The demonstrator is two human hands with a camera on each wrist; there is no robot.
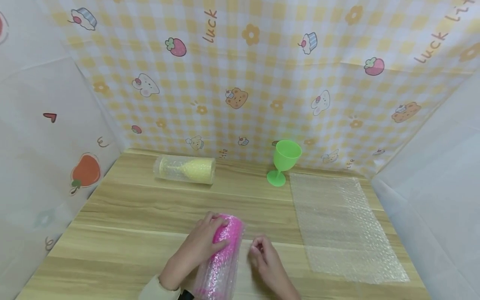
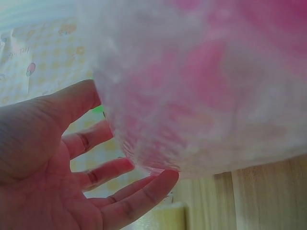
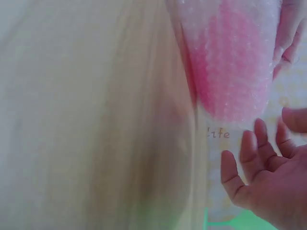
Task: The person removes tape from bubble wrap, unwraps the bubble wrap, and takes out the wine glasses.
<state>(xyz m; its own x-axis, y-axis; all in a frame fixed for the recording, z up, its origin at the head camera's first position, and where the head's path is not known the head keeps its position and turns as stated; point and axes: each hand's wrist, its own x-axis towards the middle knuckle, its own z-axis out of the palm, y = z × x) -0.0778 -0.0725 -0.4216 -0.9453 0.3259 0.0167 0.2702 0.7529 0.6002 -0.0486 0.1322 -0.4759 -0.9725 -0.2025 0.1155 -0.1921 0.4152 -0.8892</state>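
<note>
A pink goblet (image 1: 233, 231) lies on its side, rolled in bubble wrap (image 1: 221, 271), near the front of the table. My left hand (image 1: 202, 239) holds the roll at its bowl end, thumb and fingers bent over the wrap. In the left wrist view the roll (image 2: 192, 96) fills much of the picture beside the left hand (image 2: 72, 158). Just right of the roll is my right hand (image 1: 268, 262), apart from it, with loosely bent fingers and nothing in them. The right wrist view shows that hand (image 3: 273, 177) beside the wrapped bowl (image 3: 232, 72).
At the back left lies a yellow goblet (image 1: 198, 170) wrapped in bubble wrap. A bare green goblet (image 1: 286, 156) stands upright at the back. A flat bubble wrap sheet (image 1: 337, 229) covers part of the wooden table (image 1: 123, 237) on the right. Patterned cloth (image 1: 240, 75) hangs behind.
</note>
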